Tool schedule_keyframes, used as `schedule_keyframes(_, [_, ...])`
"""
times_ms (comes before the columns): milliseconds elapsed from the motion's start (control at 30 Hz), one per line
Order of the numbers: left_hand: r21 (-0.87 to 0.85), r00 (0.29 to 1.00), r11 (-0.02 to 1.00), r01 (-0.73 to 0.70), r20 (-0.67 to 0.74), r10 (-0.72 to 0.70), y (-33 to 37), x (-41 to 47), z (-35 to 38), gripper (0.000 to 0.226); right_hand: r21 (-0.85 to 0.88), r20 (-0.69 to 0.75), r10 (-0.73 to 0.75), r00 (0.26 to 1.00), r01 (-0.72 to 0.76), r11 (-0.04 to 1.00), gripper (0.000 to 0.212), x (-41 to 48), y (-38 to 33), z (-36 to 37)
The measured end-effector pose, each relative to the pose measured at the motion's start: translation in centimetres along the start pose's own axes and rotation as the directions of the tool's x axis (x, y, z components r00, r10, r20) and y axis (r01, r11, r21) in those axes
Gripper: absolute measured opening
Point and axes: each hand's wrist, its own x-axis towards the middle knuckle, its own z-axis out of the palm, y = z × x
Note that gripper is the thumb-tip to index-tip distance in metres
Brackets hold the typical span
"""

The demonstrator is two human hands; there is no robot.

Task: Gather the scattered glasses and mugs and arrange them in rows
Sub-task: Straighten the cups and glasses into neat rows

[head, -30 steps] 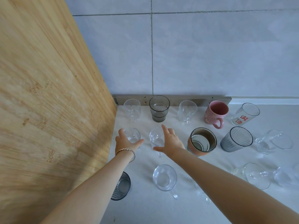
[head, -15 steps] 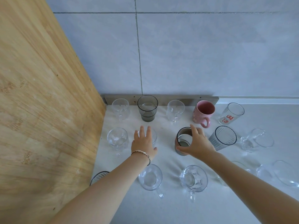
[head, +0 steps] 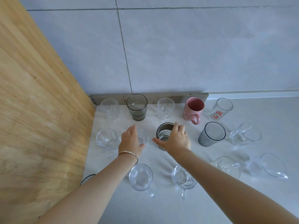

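Centrally, both bare forearms are reaching forward over the white countertop [head: 161, 210] toward the middle row of drinkware. The left hand [head: 130, 139], a thin bracelet [head: 128, 154] sitting at its wrist, is curling around the near side of a small clear glass [head: 142, 135], thumb low at the base and fingers wrapping the left wall; the grasp appears closed on the glass, which is standing upright on the surface. The right hand [head: 175, 139] is arching over a brown mug [head: 164, 130] with a grey interior, fingertips hooking the far right rim and the thumb pressing the near wall, so the mug is being gripped from above (whether it is lifting clear of the counter cannot be told). Behind the hands a back row is lining the tiled wall [head: 178, 46]: a clear stemmed glass [head: 110, 109], a smoked tumbler [head: 137, 107], a second clear glass [head: 165, 108], a pink mug [head: 193, 109] and a printed glass [head: 220, 109]. To the left of the held glass another clear stemmed glass [head: 106, 139] is standing; to the right a ribbed grey tumbler [head: 211, 134] is standing, near the brown mug. Several clear handled mugs are lying scattered nearer the viewer, beside a wooden panel [head: 40, 110].
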Motion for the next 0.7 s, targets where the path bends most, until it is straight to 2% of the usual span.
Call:
schedule_keyframes(100, [0.088, 1.0, 0.996, 0.0, 0.016, -0.002, 0.2, -0.1, -0.1, 0.083, 0.086, 0.026, 0.006, 1.0, -0.008, 0.996, 0.107, -0.7, 0.8, -0.7])
schedule_keyframes(200, [0.179, 0.992, 0.975, -0.129, 0.033, 0.125, 2.0, -0.5, -0.1, 0.088, 0.165, -0.027, -0.037, 0.999, 0.041, 0.985, 0.079, -0.8, 3.4, -2.9])
schedule_keyframes(267, [0.128, 0.969, 0.96, -0.249, 0.041, 0.245, 4.1, -0.8, 0.2, 0.089, 0.124, -0.12, -0.072, 0.99, 0.087, 0.988, 0.067, -0.4, 6.4, -4.7])
schedule_keyframes(333, [0.108, 0.954, 0.948, -0.299, 0.055, 0.294, 6.4, -0.9, 0.8, 0.095, 0.052, -0.152, -0.042, 0.987, 0.051, 0.997, 0.073, 0.5, 9.4, -6.4])
schedule_keyframes(467, [0.15, 0.968, 0.96, -0.237, 0.125, 0.219, 9.4, -0.3, 1.9, 0.102, 0.047, 0.029, 0.108, 0.994, -0.109, 0.993, 0.106, 2.5, 13.3, -7.7])
schedule_keyframes(533, [0.153, 0.979, 0.971, -0.182, 0.118, 0.165, 10.2, -0.2, 2.4, 0.098, 0.094, 0.07, 0.105, 0.992, -0.111, 0.989, 0.103, 2.8, 13.8, -7.4])
schedule_keyframes(633, [0.13, 0.99, 0.982, -0.137, 0.049, 0.131, 10.4, -0.3, 2.8, 0.087, 0.144, 0.006, 0.073, 0.997, -0.073, 0.987, 0.087, 2.5, 13.5, -6.4])
schedule_keyframes(700, [0.117, 0.991, 0.985, -0.129, 0.041, 0.125, 10.3, -0.4, 2.9, 0.086, 0.147, 0.012, 0.039, 0.999, -0.04, 0.988, 0.083, 2.0, 12.9, -5.5])
